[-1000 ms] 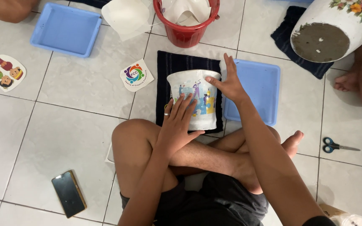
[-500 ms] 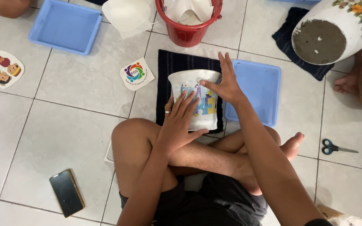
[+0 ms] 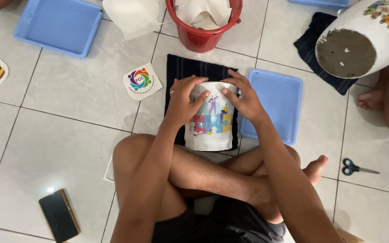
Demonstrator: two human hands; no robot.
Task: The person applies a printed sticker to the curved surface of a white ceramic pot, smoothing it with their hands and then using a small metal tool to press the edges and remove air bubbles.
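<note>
Just one view: head cam's looking nearly straight down, close over the crossed legs, tiled floor (image 3: 59, 135) spreading far, left & right.

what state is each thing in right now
white pot: on its side on the dark cloth, colourful picture up
left hand: flat on the pot
right hand: flat on the pot
red bucket: upright, paper inside
blue tray: empty
scissors: closed
phone: screen dark

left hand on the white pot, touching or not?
Touching. The head view shows the left hand lying flat on the white pot, fingers pressed on its colourful picture, no gap.
</note>
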